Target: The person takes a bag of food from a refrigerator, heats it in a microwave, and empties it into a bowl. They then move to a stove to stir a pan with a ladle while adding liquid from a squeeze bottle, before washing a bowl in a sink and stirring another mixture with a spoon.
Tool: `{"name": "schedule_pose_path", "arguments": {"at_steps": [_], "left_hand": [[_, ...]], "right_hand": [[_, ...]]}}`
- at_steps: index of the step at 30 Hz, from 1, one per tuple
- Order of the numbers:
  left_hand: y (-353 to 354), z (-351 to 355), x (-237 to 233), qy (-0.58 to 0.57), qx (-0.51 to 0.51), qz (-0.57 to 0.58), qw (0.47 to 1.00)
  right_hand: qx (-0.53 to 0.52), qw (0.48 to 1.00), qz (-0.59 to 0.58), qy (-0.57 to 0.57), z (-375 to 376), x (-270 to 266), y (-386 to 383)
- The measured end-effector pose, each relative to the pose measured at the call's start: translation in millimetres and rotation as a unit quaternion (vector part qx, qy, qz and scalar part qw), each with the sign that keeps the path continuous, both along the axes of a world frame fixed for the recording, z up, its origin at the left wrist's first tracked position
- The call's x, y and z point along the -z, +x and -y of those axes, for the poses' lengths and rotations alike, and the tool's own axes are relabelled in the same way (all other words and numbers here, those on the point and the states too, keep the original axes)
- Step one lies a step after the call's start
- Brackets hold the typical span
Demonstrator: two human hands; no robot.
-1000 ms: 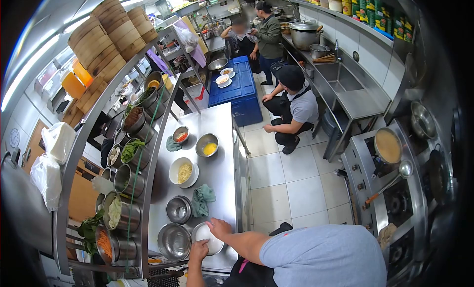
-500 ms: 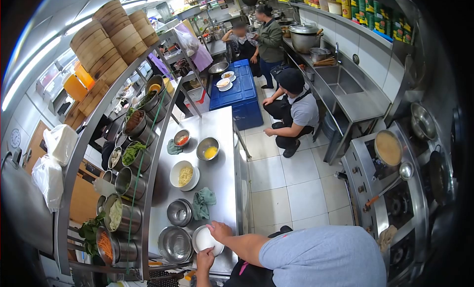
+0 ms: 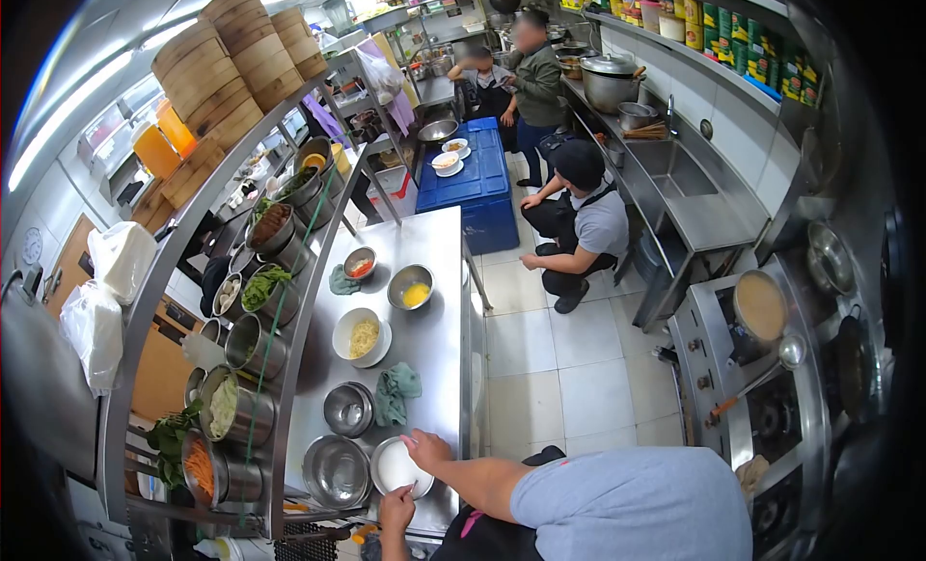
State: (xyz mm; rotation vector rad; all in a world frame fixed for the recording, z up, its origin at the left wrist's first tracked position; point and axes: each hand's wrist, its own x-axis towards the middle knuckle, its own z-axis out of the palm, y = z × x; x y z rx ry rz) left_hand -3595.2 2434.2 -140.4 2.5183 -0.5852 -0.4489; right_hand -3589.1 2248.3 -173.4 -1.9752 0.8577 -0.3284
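Both hands held a white bowl (image 3: 395, 470) at the near end of the steel desk (image 3: 434, 272).
On my remote feed, the left hand (image 3: 395, 509) had its grip closed on the near rim and the right hand (image 3: 425, 450) on the far rim. I judged a level, two-handed hold the safest. A steel bowl (image 3: 338, 470) crowded the left side, the desk's edge ran close on the right, and open floor (image 3: 559, 387) lay beyond it.
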Motion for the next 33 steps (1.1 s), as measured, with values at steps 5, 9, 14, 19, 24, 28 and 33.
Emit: {"name": "schedule_pose_path", "arguments": {"at_steps": [5,9,14,19,24,28,33], "left_hand": [[1,-4,-1,-0.038,0.003,-0.013,0.999],[3,-1,-18,-0.034,-0.003,-0.006,0.999],[13,14,-50,0.105,-0.003,0.052,0.993],[22,30,-81,0.216,0.039,0.112,0.969],[36,37,-95,0.259,0.075,0.173,0.947],[51,39,-89,0.254,0.102,0.222,0.936],[75,49,-62,0.322,0.173,0.208,0.907]], "right_hand": [[-0.02,1.0,-0.02,0.001,3,-2,2],[-0.028,0.999,-0.022,0.008,4,-2,2],[-0.014,1.0,-0.012,0.002,2,1,3],[-0.026,0.999,-0.024,0.011,4,-2,3],[-0.026,0.999,-0.024,0.006,3,4,5],[-0.027,0.999,-0.019,0.01,2,6,5],[-0.035,0.999,-0.031,0.022,4,-4,2]]}}
